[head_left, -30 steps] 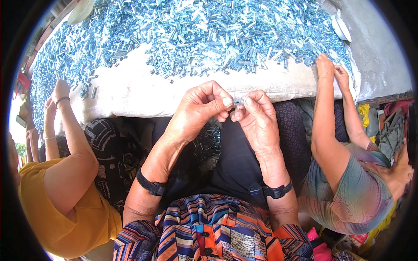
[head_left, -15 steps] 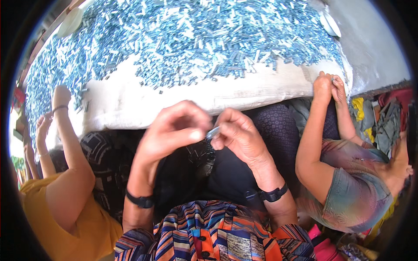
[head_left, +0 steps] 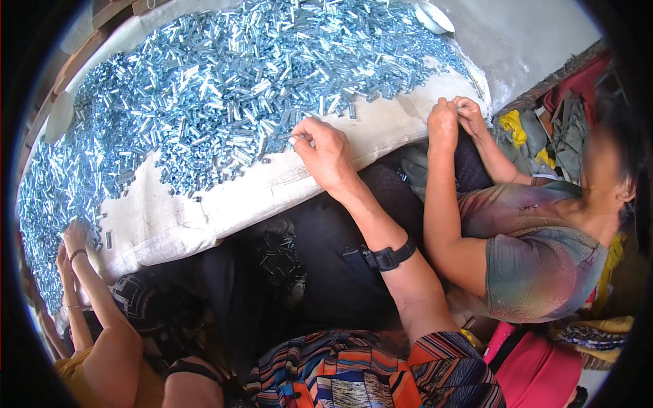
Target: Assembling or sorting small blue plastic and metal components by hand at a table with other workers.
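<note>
Where the right hand point(head_left: 325, 155) hangs at the near edge of the heap, its fingers are curled, thumb and forefinger drawn close, though from my distant seat I cannot tell whether they pinch anything. The small bluish metal pieces point(head_left: 224, 88) lie loose just beyond the fingertips, spread over a pale cloth point(head_left: 163, 221). I would favour a single stray piece at this fringe, nipped across its middle with a light pinch; deeper in, the pieces cross and could drag neighbours along. The left hand is out of my view. Farther right, a co-worker's hands point(head_left: 444, 126) are close together, and a white dish point(head_left: 435, 18) sits by the heap's far side.
</note>
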### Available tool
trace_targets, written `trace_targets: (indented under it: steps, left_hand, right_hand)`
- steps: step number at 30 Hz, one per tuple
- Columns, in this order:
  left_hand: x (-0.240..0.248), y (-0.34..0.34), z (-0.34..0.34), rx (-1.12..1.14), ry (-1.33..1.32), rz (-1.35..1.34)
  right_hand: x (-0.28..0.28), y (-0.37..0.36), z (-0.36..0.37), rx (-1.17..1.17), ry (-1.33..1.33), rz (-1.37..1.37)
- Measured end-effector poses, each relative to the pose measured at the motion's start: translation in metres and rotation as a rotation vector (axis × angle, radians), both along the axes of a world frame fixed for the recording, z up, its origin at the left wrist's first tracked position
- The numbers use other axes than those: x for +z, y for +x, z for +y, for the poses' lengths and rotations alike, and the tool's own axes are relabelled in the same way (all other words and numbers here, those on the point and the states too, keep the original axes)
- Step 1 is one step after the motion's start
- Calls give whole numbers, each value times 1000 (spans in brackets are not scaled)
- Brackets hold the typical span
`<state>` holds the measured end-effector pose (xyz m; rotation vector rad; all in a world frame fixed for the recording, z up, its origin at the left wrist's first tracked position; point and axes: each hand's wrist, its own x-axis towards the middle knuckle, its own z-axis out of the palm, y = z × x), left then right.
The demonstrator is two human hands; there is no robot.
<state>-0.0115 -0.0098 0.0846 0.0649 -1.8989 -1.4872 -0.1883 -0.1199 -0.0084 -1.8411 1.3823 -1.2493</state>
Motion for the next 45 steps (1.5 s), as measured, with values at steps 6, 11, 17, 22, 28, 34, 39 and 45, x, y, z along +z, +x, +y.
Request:
trace_targets:
  steps: [6, 11, 17, 22, 28, 34, 39, 45]
  left_hand:
    - [18, -10, 10, -30, -97, -153]
    - [5, 1, 14, 245, -161, -468]
    - [-59, 11, -52, 1178, -311, -731]
    - [-84, 0, -81, 1182, -474, -968]
    - [-96, -2, -90, 1186, -509, -1019]
    - [-87, 4, -68, 1121, -129, -679]
    - [-74, 6, -35, 761, 659, -147]
    - [-73, 7, -17, 710, 755, -51]
  right_hand:
    - [-13, 12, -17, -25, -279, 422]
    - [-10, 9, -20, -7, -154, 555]
    - [1, 9, -11, -11, -127, 216]
    - [-2, 3, 9, 64, 118, -188]
    - [4, -13, 50, 234, 470, -654]
    - [-4, -14, 70, 222, 536, -879]
    - [5, -1, 74, 253, 535, -926]
    - [9, 10, 82, 283, 519, -901]
